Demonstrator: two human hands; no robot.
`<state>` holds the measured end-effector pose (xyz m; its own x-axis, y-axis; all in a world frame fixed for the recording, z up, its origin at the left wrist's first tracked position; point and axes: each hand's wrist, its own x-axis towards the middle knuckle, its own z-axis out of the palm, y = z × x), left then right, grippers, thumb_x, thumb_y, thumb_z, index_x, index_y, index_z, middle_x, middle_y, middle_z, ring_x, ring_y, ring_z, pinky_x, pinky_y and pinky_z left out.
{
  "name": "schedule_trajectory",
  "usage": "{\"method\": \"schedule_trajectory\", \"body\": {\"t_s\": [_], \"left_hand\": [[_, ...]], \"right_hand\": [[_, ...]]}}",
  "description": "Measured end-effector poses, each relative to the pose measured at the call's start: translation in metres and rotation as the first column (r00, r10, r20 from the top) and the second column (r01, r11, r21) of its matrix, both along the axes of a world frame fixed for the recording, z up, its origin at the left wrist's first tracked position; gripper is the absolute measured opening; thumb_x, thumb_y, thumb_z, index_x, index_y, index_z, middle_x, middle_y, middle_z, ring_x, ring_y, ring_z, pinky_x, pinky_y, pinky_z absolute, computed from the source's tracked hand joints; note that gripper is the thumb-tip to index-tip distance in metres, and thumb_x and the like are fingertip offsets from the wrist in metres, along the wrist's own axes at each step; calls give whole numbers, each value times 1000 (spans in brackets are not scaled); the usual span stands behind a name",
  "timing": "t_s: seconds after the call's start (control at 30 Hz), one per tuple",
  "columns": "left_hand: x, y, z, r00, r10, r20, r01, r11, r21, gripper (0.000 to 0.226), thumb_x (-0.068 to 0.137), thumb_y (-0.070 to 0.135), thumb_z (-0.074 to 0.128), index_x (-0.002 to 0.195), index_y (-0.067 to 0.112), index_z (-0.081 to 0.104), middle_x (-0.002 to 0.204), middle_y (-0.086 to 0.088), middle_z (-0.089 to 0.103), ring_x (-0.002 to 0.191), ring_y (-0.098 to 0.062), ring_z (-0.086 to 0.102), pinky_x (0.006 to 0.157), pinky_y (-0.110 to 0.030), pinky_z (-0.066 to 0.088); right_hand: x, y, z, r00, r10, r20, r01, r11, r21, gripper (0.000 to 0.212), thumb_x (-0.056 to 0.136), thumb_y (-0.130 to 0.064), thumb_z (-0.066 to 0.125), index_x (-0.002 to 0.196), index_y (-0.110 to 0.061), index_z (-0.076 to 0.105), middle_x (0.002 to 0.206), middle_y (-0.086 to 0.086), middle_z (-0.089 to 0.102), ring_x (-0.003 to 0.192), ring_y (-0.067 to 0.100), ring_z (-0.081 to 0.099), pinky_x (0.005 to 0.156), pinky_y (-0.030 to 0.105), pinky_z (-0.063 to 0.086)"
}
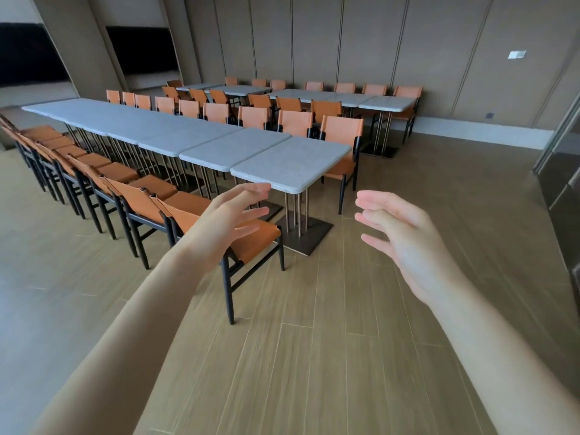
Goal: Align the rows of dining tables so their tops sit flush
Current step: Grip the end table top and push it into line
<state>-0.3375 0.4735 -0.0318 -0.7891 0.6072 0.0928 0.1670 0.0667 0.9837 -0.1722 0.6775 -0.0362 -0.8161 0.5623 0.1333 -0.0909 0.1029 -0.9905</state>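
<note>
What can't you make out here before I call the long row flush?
- Far grey stone table tops, head view: joints too small.
- Nearest table's pedestal base: partly behind left hand.
- Right hand: fingertips motion-blurred.
- Dark cabinet: cut by right edge.

Soft, even daylight; faint shadows beneath the tables (292, 164); slight motion blur; wide-angle bending at the edges.
</note>
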Motion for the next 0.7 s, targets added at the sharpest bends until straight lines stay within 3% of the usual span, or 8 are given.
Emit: {"method": "schedule_trajectory", "body": {"t_s": [0.3, 0.43, 0.7], "left_hand": [[-95, 74, -26, 998, 69, 1, -69, 996, -60, 23, 101, 45, 49, 117, 43, 67, 134, 20, 62, 119, -3, 63, 102, -34, 47], [-154, 109, -38, 997, 77, -3, -77, 995, -65, 23, 100, 48, 49, 116, 45, 67, 134, 22, 61, 120, -2, 62, 103, -35, 47], [-300, 194, -47, 990, 126, 67, -121, 990, -66, 23, 102, 41, 49, 117, 40, 67, 130, 20, 64, 120, -3, 61, 105, -36, 46]], "right_hand": [[-104, 81, -29, 992, 114, 59, -115, 993, 8, 60, 98, -19, 62, 151, -38, 41, 151, -10, 50, 124, 1, 56, 111, 39, 45], [-167, 115, -42, 984, 149, 95, -151, 988, 19, 64, 97, -22, 64, 152, -39, 38, 155, -11, 44, 132, 3, 51, 118, 45, 38], [-314, 194, -44, 982, 151, 114, -155, 988, 26, 61, 97, -19, 64, 151, -36, 41, 155, -9, 45, 134, 4, 50, 118, 44, 38]]}}
